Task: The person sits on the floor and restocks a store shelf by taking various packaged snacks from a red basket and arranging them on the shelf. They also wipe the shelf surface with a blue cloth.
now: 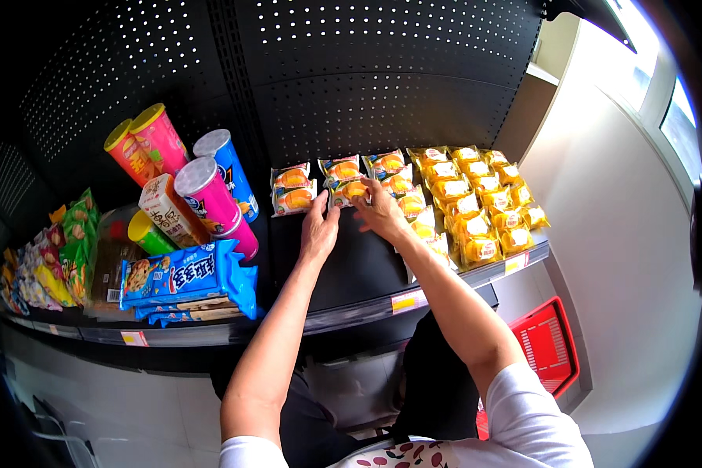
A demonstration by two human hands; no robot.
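Observation:
My left hand [320, 231] is on the black shelf, fingers apart, between two columns of white-wrapped snack packs with orange bread pictured on them. Left of it lies the front pack of the left column [295, 199]. My right hand [381, 213] has its fingers spread at the right edge of the front pack in the middle column [346, 192]; whether it touches the pack is unclear. Behind that one lies another similar pack [343, 169]. Right of my right hand runs a longer column of white-wrapped packs [398, 184], partly covered by my right forearm.
Yellow-wrapped cakes [465, 205] fill the shelf's right end. On the left stand chip canisters [202, 190], a carton [172, 210] and blue cookie packs [181, 275]. The shelf's front edge [351, 316] carries price tags. A perforated back panel [380, 105] rises behind. A red basket [544, 345] is below right.

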